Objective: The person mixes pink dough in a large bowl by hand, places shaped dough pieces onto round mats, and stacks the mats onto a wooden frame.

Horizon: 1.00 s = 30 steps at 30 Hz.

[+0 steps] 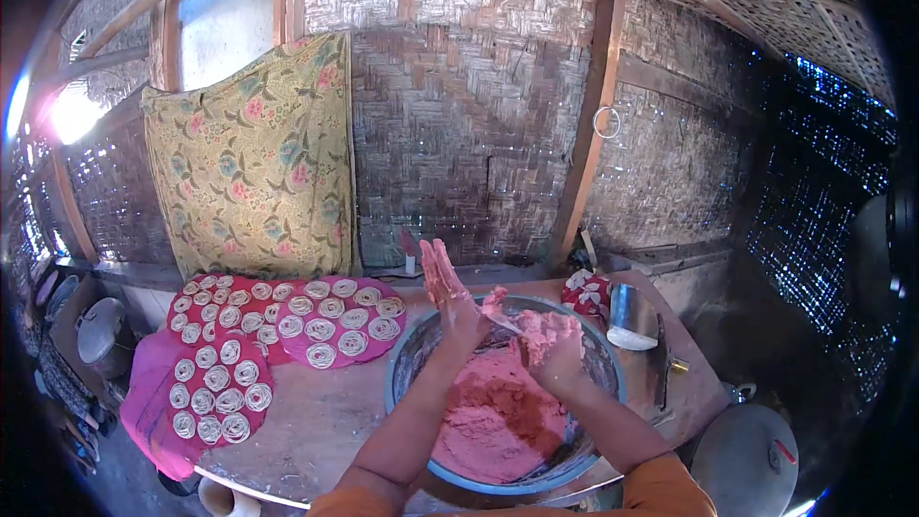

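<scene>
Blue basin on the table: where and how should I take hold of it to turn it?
By the rim, probably: one hand at its far left, the other at its far right, each coming from outside. The blue basin is wide and round, with a raised lip all around and no handle visible. Pink dough covers the bottom, so gripping inside there would likely be messier.

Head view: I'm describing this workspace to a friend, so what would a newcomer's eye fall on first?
Probably the vivid pink mixture in the blue-rimmed basin at lower centre, with the pink-smeared left hand and right hand raised above it. Next come the pale coiled rounds spread on pink and red cloths, left of the basin. Behind those, a yellow floral cloth hangs before the woven wall.
</scene>
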{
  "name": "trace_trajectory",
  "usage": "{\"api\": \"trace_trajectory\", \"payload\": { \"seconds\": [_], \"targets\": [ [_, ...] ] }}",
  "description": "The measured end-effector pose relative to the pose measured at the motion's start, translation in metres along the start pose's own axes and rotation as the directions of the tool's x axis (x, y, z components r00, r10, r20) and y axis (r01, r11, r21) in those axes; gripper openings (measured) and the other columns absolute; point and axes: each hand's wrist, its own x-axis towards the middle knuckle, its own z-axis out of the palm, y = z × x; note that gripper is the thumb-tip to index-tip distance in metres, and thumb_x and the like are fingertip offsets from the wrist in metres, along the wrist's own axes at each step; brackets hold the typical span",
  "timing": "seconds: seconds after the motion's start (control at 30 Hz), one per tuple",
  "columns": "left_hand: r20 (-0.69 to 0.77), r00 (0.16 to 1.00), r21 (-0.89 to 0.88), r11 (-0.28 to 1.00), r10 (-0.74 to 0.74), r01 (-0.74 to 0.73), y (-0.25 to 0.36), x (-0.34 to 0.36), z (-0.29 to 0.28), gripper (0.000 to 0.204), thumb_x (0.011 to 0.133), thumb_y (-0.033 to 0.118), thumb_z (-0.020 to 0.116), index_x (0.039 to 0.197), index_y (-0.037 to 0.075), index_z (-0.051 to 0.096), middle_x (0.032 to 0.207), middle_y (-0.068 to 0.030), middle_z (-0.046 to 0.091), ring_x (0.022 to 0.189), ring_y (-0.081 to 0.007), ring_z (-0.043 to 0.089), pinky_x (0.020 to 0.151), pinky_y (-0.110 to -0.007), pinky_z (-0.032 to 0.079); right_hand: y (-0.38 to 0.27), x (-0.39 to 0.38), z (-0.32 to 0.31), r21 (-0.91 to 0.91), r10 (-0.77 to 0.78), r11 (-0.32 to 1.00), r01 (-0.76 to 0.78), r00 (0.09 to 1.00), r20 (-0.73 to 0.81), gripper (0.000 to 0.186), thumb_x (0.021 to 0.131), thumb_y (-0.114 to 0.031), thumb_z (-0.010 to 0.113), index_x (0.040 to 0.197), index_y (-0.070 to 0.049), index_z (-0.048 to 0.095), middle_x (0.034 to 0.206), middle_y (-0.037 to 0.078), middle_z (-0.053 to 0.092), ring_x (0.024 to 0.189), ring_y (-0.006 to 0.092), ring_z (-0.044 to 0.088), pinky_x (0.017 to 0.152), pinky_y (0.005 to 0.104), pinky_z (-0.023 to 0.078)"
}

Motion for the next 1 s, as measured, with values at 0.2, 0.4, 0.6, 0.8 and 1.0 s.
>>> {"api": "trace_trajectory", "payload": {
  "seconds": [0.2, 0.4, 0.6, 0.8, 1.0],
  "targets": [
    [0.052, 0.998, 0.001, 0.999, -0.035, 0.035, 0.006, 0.003, -0.012, 0.116, 0.066, 0.051, 0.074, 0.145, 0.002, 0.004, 0.149, -0.0262, 0.0, 0.138, -0.0429, 0.005, 0.108, -0.054, 0.008, 0.014, 0.004, 0.004, 0.03, 0.071, 0.997, -0.077, 0.983, 0.17, 0.031, 0.079, -0.026, 0.056, 0.106, -0.011, 0.06, 0.098, 0.01, 0.061, 0.088, 0.0315, 0.057, 0.071, 0.0499, 0.041],
    [0.14, 0.99, 0.051, 0.998, 0.021, -0.028, 0.009, 0.0, -0.009, 0.118, 0.066, 0.045, 0.077, 0.145, 0.003, 0.0, 0.149, -0.0256, -0.001, 0.138, -0.041, 0.005, 0.109, -0.052, 0.01, 0.005, -0.003, 0.007, -0.069, 0.024, 0.998, -0.014, 0.989, 0.146, 0.042, 0.087, -0.021, 0.047, 0.129, -0.019, 0.05, 0.111, 0.008, 0.061, 0.088, 0.0335, 0.061, 0.076, 0.0537, 0.044],
    [0.274, 0.961, -0.482, 0.858, -0.042, 0.175, 0.0, 0.001, -0.008, 0.126, 0.063, 0.032, 0.083, 0.144, 0.003, -0.01, 0.151, -0.02, -0.004, 0.14, -0.0313, 0.003, 0.111, -0.045, 0.014, 0.026, 0.017, -0.011, 0.06, 0.218, 0.972, -0.227, 0.968, 0.126, 0.052, 0.085, -0.013, 0.046, 0.134, -0.032, 0.043, 0.092, 0.014, 0.06, 0.073, 0.0343, 0.061, 0.063, 0.0469, 0.046],
    [0.372, 0.928, -0.609, 0.747, -0.026, 0.265, 0.0, 0.004, -0.014, 0.122, 0.071, 0.019, 0.08, 0.144, 0.017, -0.018, 0.151, -0.0103, -0.015, 0.137, -0.0319, 0.002, 0.098, -0.043, 0.04, 0.032, 0.011, 0.001, 0.139, 0.269, 0.947, -0.29, 0.951, 0.155, 0.03, 0.088, -0.022, 0.046, 0.113, -0.015, 0.059, 0.096, 0.011, 0.062, 0.076, 0.0341, 0.061, 0.065, 0.0472, 0.046],
    [0.514, 0.855, -0.573, 0.768, 0.063, 0.287, -0.009, 0.006, -0.02, 0.122, 0.07, 0.024, 0.08, 0.144, 0.013, -0.016, 0.152, -0.0109, -0.012, 0.139, -0.0285, 0.002, 0.106, -0.042, 0.027, 0.042, 0.009, 0.015, 0.443, 0.033, 0.895, -0.048, 0.999, 0.042, 0.032, 0.086, -0.023, 0.051, 0.114, -0.015, 0.061, 0.094, 0.012, 0.062, 0.077, 0.0346, 0.06, 0.068, 0.0461, 0.045]
  ]
}}
